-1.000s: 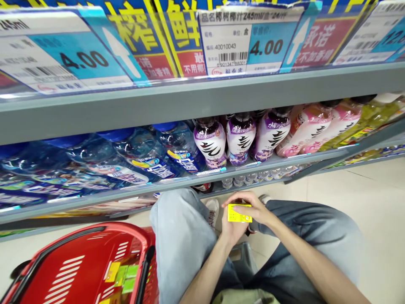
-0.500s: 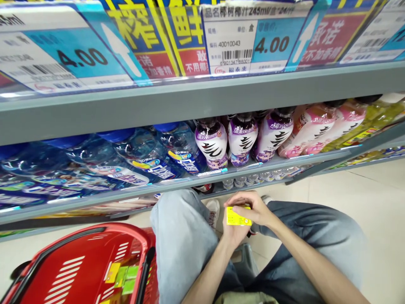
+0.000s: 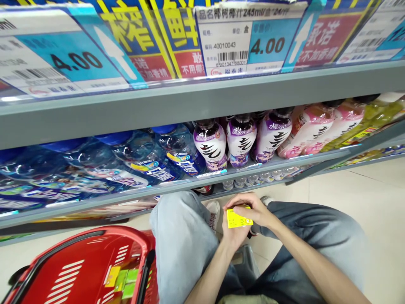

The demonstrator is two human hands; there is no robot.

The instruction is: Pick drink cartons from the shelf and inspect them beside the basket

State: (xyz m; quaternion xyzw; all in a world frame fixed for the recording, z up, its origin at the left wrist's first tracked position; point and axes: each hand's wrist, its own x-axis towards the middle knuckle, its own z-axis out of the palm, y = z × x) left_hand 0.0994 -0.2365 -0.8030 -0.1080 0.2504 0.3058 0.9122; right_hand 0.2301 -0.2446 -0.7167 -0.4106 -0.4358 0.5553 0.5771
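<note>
Between my knees, both hands meet on a small yellow price tag (image 3: 238,218). My left hand (image 3: 231,234) supports it from below with fingers curled behind it. My right hand (image 3: 253,207) grips its top edge from above, fingers bent over it. Directly in front, the grey shelf edge (image 3: 202,104) carries a plastic strip with a white and blue price label reading 4.00 (image 3: 243,42).
Blue-capped water bottles (image 3: 136,158) and purple-labelled drink bottles (image 3: 240,141) stand on the lower shelf, with pink bottles (image 3: 313,126) further right. A red shopping basket (image 3: 91,270) holding yellow and green packs sits by my left knee. Beige tile floor (image 3: 363,198) lies to the right.
My right hand's fingers have closed further over the tag's top edge, and the tag has tilted slightly. The view has shifted a little.
</note>
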